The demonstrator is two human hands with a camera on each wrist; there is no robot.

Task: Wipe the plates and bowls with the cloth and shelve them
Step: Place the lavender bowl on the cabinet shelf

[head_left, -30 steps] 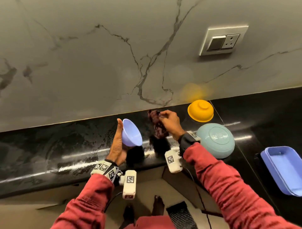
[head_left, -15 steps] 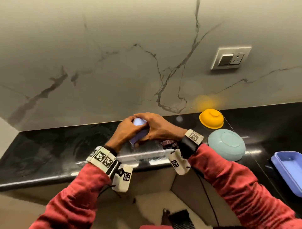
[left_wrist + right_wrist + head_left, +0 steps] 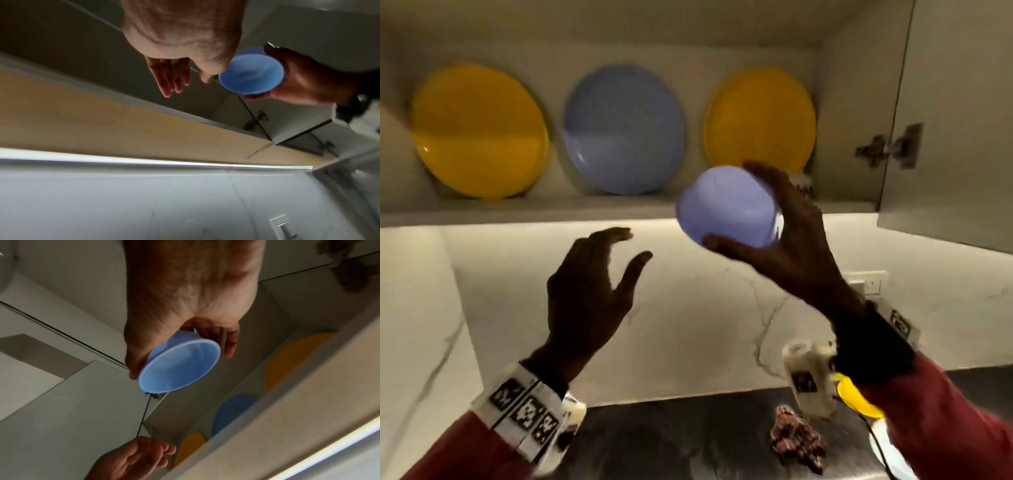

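Observation:
My right hand [image 3: 784, 233] grips a small light-blue bowl [image 3: 727, 205] by its rim, raised just in front of the open cabinet shelf [image 3: 551, 214]. The same bowl [image 3: 179, 365] fills the right wrist view and the bowl [image 3: 252, 76] shows in the left wrist view beside my right hand [image 3: 308, 81]. My left hand [image 3: 592, 284] hangs empty below and left of it, fingers relaxed. On the shelf lean a yellow plate [image 3: 479, 132], a blue plate [image 3: 625, 132] and another yellow plate [image 3: 758, 116]. The dark cloth [image 3: 798, 440] lies crumpled on the black counter.
The cabinet door [image 3: 959, 120] stands open on the right, with a hinge [image 3: 890, 147] on it. A yellow bowl [image 3: 854, 401] sits on the counter [image 3: 671, 442] behind my right forearm. A lit strip runs under the shelf above the marble wall [image 3: 705, 308].
The cloth was left on the counter. The bowl passed from both hands to my right hand alone and rose to the shelf. My left hand let go and is free.

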